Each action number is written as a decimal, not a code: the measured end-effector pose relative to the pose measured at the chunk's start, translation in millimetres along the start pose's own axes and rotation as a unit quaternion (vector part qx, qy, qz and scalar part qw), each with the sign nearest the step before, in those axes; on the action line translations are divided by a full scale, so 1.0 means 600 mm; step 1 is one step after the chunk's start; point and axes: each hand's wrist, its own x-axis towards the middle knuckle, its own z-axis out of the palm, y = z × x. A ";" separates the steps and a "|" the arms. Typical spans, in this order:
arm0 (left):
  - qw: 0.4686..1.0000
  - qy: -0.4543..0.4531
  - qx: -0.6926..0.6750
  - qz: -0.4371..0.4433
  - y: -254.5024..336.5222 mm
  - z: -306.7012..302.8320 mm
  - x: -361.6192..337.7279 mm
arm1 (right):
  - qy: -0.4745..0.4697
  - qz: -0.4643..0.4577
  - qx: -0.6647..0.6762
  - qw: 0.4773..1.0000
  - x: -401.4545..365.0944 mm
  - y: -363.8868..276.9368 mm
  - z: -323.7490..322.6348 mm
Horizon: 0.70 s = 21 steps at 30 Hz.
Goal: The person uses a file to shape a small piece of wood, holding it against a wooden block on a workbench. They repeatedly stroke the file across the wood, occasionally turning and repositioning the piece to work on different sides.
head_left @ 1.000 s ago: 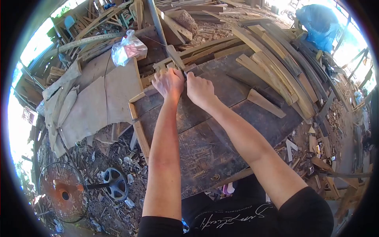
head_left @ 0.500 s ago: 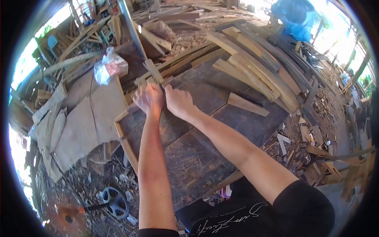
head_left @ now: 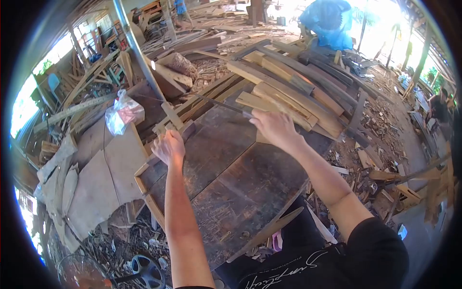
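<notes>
My left hand [head_left: 169,146] is closed around the near end of a small notched wooden piece [head_left: 172,115] at the table's far left edge. Closed too, my right hand [head_left: 276,127] grips a long, thin dark tool [head_left: 221,104], which points away to the upper left. Its exact kind is too small to tell. The tool is apart from the wooden piece, and a wide gap lies between my hands. Both hands are above the dark, scratched tabletop [head_left: 240,185].
Stacked boards [head_left: 288,98] cover the table's far right side. A clear plastic bag [head_left: 124,113] lies beyond the left edge, near a metal post [head_left: 137,50]. Wood scraps litter the ground. A blue cover [head_left: 327,24] hangs at the back, and another person [head_left: 438,108] is far right.
My right hand has moved right, away from my left hand, bringing the long tool into sight. My left hand stays at the wooden piece. The camera view has tilted up.
</notes>
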 end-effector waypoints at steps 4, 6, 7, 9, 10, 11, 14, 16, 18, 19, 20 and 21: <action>0.997 -0.071 0.008 -0.010 -0.001 -0.008 0.005 | 0.007 0.054 -0.052 0.997 0.005 0.076 0.021; 0.996 -0.091 -0.004 -0.008 -0.004 -0.009 0.009 | -0.046 0.099 -0.021 0.994 0.004 0.091 0.021; 0.993 -0.116 -0.009 -0.020 -0.006 -0.008 0.010 | -0.025 0.090 -0.026 0.995 -0.004 0.100 0.034; 0.993 -0.112 -0.025 -0.011 -0.015 -0.003 0.014 | 0.009 0.070 -0.036 0.997 -0.016 0.114 0.051; 0.993 -0.111 -0.037 -0.010 -0.020 -0.002 0.014 | 0.011 0.070 -0.032 0.997 -0.026 0.119 0.055; 0.991 -0.120 -0.058 -0.017 -0.019 -0.018 0.009 | 0.046 0.063 -0.036 0.996 -0.039 0.112 0.044; 0.998 0.018 -0.053 0.030 -0.031 -0.024 -0.022 | 0.089 0.040 0.052 0.994 -0.079 0.098 -0.014; 0.996 0.022 -0.074 0.046 -0.011 -0.072 -0.050 | 0.152 -0.028 0.210 0.965 -0.108 0.078 -0.077; 0.994 0.024 -0.094 0.056 0.021 -0.134 -0.079 | 0.228 -0.074 0.307 0.921 -0.154 0.039 -0.168; 0.972 -0.066 -0.220 0.046 0.039 -0.164 -0.091 | 0.254 -0.065 0.332 0.906 -0.185 0.017 -0.218; 0.926 -0.152 -0.343 0.034 0.063 -0.196 -0.104 | 0.269 -0.045 0.401 0.875 -0.221 0.006 -0.256; 0.926 -0.156 -0.342 0.024 0.098 -0.233 -0.118 | 0.334 -0.069 0.490 0.802 -0.249 -0.012 -0.287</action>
